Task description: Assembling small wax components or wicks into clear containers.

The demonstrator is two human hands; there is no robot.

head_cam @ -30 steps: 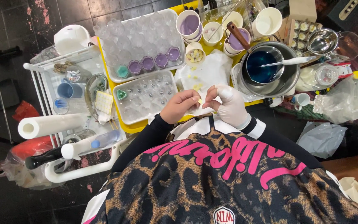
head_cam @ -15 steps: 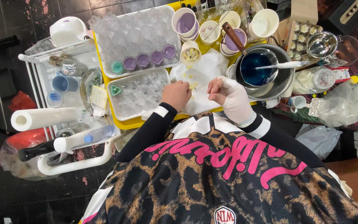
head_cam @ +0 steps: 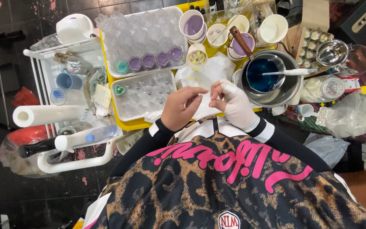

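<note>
The left hand (head_cam: 183, 108), bare, and the gloved right hand (head_cam: 234, 104) are pinched together on a white sheet (head_cam: 204, 108).
The sheet is held just above the worktop's (head_cam: 136, 124) near edge, beside the small mould (head_cam: 142, 94); it is best gripped lightly at the fingertips and kept clear of the blue pot (head_cam: 265, 78).

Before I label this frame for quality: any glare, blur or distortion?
Head view: even lighting, mostly sharp; shine on the steel bowl; wide-lens bending at the edges; left hand and gloved right hand slightly soft.
</note>
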